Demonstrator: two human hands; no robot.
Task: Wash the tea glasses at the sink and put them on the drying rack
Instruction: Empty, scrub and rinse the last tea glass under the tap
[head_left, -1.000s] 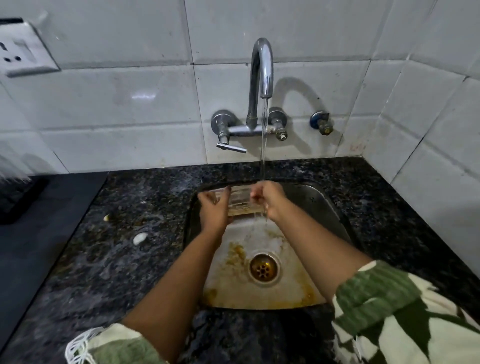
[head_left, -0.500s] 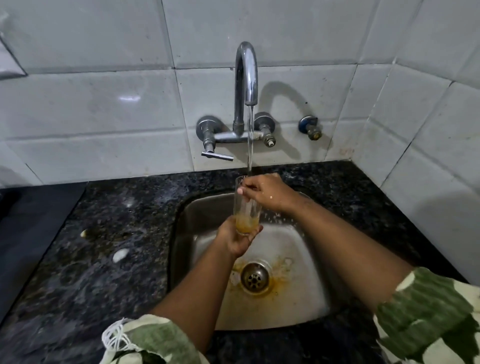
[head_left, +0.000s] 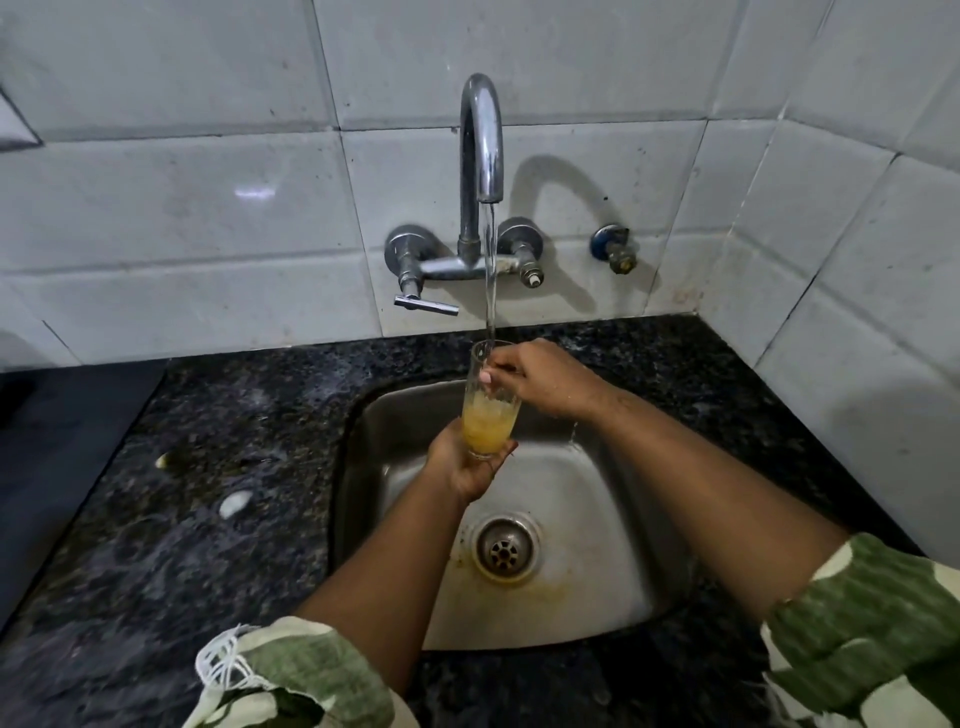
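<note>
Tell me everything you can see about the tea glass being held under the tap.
The tea glass is a tall, clear tumbler, narrowing toward its base, with a faceted pattern on its lower part. It stands upright over the sink, about half full of cloudy yellow-orange liquid. Water from the faucet runs into its open mouth. The left hand holds it from below around the base, while the right hand reaches its fingers in over the rim.

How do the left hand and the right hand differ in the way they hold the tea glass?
The left hand grips the tea glass from below at its base; the right hand is at the rim, fingers reaching inside. The left hand is lower, the right hand higher, beside the water stream. Both touch the same upright glass over the sink.
</note>
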